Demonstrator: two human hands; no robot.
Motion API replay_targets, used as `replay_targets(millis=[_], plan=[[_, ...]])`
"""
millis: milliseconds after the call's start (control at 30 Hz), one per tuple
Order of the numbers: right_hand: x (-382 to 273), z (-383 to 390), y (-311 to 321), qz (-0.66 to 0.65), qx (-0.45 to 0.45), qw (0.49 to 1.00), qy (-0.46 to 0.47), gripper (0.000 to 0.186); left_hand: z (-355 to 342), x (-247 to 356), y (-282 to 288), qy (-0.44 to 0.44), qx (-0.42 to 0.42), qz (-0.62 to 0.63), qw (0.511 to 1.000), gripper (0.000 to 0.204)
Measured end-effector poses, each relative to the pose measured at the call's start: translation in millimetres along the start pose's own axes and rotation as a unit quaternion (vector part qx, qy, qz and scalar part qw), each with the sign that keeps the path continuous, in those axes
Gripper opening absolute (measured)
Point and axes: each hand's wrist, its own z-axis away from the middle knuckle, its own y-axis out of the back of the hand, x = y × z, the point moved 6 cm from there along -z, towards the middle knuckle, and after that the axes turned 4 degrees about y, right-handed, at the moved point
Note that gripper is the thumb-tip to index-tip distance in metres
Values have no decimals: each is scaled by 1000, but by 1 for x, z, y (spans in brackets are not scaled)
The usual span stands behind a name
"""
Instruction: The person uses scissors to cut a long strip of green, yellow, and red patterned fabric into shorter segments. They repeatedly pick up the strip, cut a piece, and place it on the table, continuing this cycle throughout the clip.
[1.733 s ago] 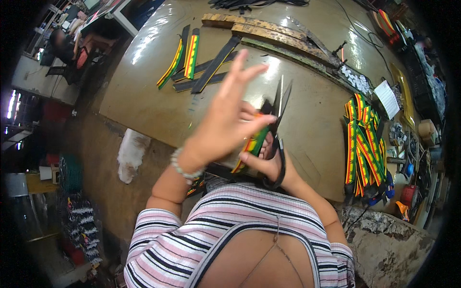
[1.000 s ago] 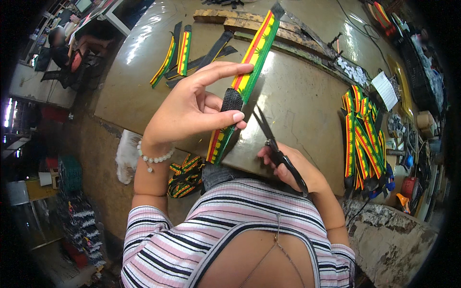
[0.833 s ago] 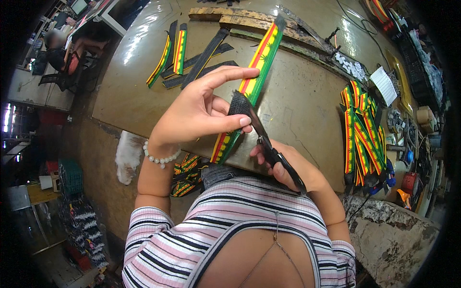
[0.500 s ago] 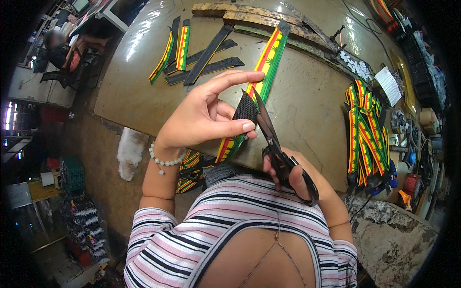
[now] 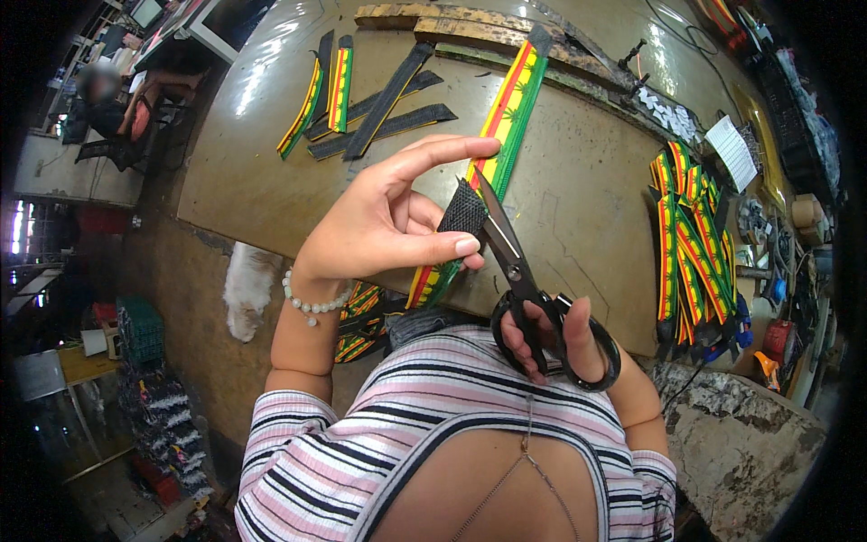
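My left hand (image 5: pixel 366 217) grips a long strap (image 5: pixel 508 108) striped red, yellow and green with dark leaf shapes, between fingers and thumb. A black mesh piece (image 5: pixel 462 206) lies over the strap under my thumb. My right hand (image 5: pixel 578 339) has its thumb and fingers in the handles of black scissors (image 5: pixel 513 269). The blades point up along the right edge of the mesh piece, their tips on the strap below my index finger; whether they cut into it, I cannot tell.
The work table (image 5: pixel 578 235) carries black strips (image 5: pixel 379 108) and striped strips (image 5: pixel 340 86) at the back left, wooden bars (image 5: pixel 461 27) behind, a pile of striped straps (image 5: pixel 686 253) at right and a white sheet (image 5: pixel 730 154). A seated person (image 5: pixel 113 108) is at upper left.
The strap rose into view with my left hand around it. The scissors moved up against the mesh piece, and my right hand turned, showing both handle loops and a little more blade face.
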Motion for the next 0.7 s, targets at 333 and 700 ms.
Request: replay_targets(millis=[333, 700], plan=[[-17, -1, 6, 155, 40, 985, 61, 48, -2, -1, 1, 9, 3, -18, 1000, 76], [-22, 4, 10, 214, 42, 973, 79, 56, -4, -7, 2, 39, -3, -19, 999, 82]])
